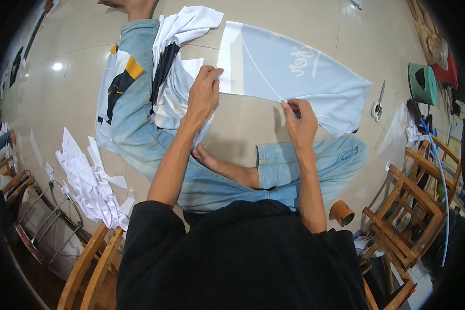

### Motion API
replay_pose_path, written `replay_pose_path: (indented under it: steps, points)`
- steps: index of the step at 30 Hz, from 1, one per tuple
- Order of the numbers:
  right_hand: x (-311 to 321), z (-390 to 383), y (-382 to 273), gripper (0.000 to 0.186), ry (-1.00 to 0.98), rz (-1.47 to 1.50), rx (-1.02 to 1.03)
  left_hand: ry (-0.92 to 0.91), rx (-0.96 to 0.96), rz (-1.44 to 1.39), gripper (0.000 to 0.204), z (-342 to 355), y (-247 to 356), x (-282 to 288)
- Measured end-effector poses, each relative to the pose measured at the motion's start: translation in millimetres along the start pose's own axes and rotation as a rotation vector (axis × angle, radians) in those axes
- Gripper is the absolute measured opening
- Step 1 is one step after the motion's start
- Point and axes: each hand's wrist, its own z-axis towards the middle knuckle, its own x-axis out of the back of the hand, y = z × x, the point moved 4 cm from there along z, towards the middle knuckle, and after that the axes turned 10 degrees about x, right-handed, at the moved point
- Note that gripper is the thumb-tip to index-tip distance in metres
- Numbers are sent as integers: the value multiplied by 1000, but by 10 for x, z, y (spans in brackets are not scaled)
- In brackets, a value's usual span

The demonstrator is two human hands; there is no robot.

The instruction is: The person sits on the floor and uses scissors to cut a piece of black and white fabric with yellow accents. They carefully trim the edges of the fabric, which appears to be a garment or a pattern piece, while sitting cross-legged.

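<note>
A cut fabric panel [294,72], pale blue-grey with a white left border and white lettering, lies spread on the tiled floor in front of me. My left hand [204,92] is closed at the panel's white left edge, its fingertips pinching the cloth there. At the near edge, my right hand [300,120] pinches the fabric between thumb and fingers, where a thin white curved line meets the edge. Beside my left hand, a heap of white and patterned cloth [173,88] rests against my outstretched leg. Black, white and orange cloth [124,82] drapes over that leg.
Scissors [377,106] with white handles lie on the floor right of the panel. A green round object [422,83] stands beyond them. White fabric scraps [90,178] are piled at left. Wooden stools [408,212] and a brown cup-like container [341,213] are at right.
</note>
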Motion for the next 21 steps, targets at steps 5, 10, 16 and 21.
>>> replay_pose_path:
  steps: [5,10,16,21]
  points:
    - [-551,18,-167,65,-289,-342,505,31,41,15,34,-1,-10,37]
    - [-852,-73,-46,80,-387,-434,494,27,-46,129,33,41,185,12]
    - [-919,-99,-53,81,-385,-458,500,-136,-370,495,56,180,321,-406]
    - [-906,-88,-29,79,-406,-471,477,-26,-275,571,60,511,182,-494]
